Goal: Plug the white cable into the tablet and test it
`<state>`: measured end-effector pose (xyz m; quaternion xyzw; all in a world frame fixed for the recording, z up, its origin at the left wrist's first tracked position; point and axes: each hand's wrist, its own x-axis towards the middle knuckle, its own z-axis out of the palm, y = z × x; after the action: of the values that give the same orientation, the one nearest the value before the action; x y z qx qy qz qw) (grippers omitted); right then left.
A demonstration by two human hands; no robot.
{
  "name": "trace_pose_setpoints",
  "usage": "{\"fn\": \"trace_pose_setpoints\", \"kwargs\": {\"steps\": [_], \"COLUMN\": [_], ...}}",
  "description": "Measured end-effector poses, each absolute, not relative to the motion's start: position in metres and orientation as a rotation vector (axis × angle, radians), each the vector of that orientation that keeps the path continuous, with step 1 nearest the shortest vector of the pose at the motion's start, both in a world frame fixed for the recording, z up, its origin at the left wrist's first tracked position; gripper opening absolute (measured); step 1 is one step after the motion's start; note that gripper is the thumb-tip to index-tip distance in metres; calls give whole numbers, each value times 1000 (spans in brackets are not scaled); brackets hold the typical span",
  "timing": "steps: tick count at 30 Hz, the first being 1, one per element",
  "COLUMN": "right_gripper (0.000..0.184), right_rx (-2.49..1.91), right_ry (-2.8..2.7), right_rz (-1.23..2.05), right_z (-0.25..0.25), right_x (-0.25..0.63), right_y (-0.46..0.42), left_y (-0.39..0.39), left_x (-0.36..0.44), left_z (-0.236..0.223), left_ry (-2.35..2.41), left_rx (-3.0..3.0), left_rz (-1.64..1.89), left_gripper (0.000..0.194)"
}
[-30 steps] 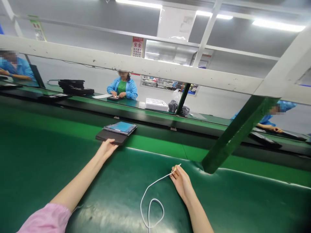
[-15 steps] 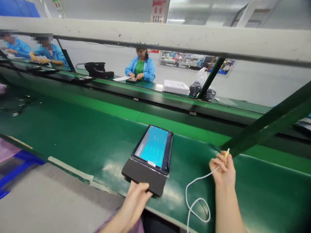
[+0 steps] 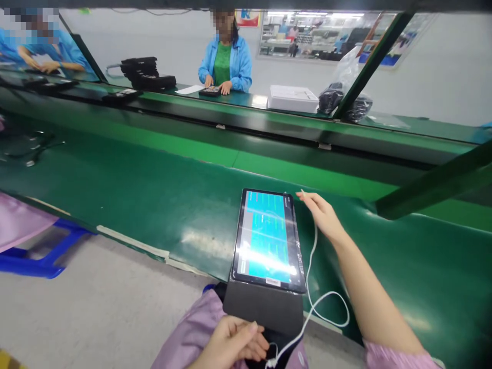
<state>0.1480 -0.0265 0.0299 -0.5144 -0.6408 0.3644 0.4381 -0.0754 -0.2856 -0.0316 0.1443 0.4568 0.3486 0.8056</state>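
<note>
A tablet (image 3: 268, 236) with a lit blue screen lies on the green bench, its top pointing away from me. Its dark cover flap (image 3: 261, 305) juts past the bench's front edge. My left hand (image 3: 240, 338) is at the flap's near edge, thumb against it and fingers curled below; part of the grip is hidden. Beside the tablet's far right corner, my right hand (image 3: 321, 210) pinches the small plug of a white cable (image 3: 313, 256). A narrow gap separates plug and tablet. The cable loops down the tablet's right side, and its other end hangs near my left fingers.
A green slanted post (image 3: 430, 182) rises at the right of the bench (image 3: 154, 195). Across the gap, a person in blue (image 3: 226, 61) handles a device, near a white box (image 3: 292, 98) and stacked black cases (image 3: 142, 74). A blue stool (image 3: 46, 256) stands at left.
My right hand has brought the plug leftward to the tablet's far corner. The tablet now sits closer to me, with its flap over the bench edge. The camera view has tilted down.
</note>
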Motion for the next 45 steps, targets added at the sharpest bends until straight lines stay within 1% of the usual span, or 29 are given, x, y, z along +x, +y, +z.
{"fn": "trace_pose_setpoints", "kwargs": {"steps": [2, 5, 7, 10, 12, 16, 19, 22, 23, 24, 27, 28, 30, 32, 33, 35, 36, 37, 38, 39, 42, 45], "right_gripper": [52, 42, 35, 31, 30, 31, 35, 40, 40, 40, 45, 50, 57, 61, 61, 60, 59, 58, 58, 58, 54, 45], "right_rx": [-1256, -1314, -1353, -1363, -1312, -1026, -922, -990, -1042, -1099, -1275, -1328, -1407, -1426, -1417, -1384, -1364, -1344, -1324, -1301, -1214, -1123], "right_ry": [-1750, -1937, -1995, -2034, -2108, -2330, -2437, -2289, -2171, -2042, -1756, -1708, -1638, -1573, -1547, -1522, -1521, -1528, -1540, -1554, -1618, -1680], "right_rz": [853, 844, 852, 884, 839, 710, 740, 734, 707, 675, 652, 694, 833, 980, 1034, 1095, 1105, 1109, 1113, 1123, 1198, 1326], "right_z": [34, 39, 41, 49, 54, 59, 59, 66, 69, 72, 73, 70, 60, 46, 40, 30, 26, 24, 22, 22, 21, 21], "right_x": [127, 108, 106, 110, 109, 92, 79, 86, 94, 105, 144, 156, 174, 181, 182, 179, 177, 175, 174, 173, 175, 177], "right_y": [-9, 5, 6, -3, -14, -36, -47, -50, -48, -46, -33, -29, -20, -14, -11, -5, -2, 2, 6, 10, 24, 37], "left_y": [-283, -283, -283, -282, -282, -284, -284, -282, -281, -280, -277, -276, -273, -265, -261, -250, -245, -241, -238, -237, -238, -242], "left_x": [-76, -75, -74, -74, -74, -74, -76, -86, -92, -99, -120, -126, -133, -132, -130, -124, -120, -117, -115, -113, -110, -110], "left_z": [-25, -24, -26, -27, -26, -31, -37, -35, -31, -24, -1, 5, 12, 10, 7, -1, -4, -6, -8, -8, -7, -7], "left_ry": [960, 939, 924, 897, 880, 890, 939, 1020, 1046, 1074, 1236, 1318, 1511, 1678, 1737, 1784, 1770, 1749, 1734, 1734, 1809, 1873], "left_rx": [312, 282, 255, 217, 207, 249, 357, 533, 616, 721, 1138, 1280, 1497, 1607, 1636, 1681, 1701, 1715, 1721, 1716, 1661, 1615], "left_rz": [747, 749, 761, 788, 795, 771, 708, 607, 563, 515, 461, 519, 753, 999, 1058, 1027, 965, 897, 840, 806, 787, 793], "left_gripper": [60, 60, 59, 56, 54, 53, 63, 73, 71, 66, 43, 41, 35, 21, 34, 85, 104, 115, 120, 120, 110, 102]}}
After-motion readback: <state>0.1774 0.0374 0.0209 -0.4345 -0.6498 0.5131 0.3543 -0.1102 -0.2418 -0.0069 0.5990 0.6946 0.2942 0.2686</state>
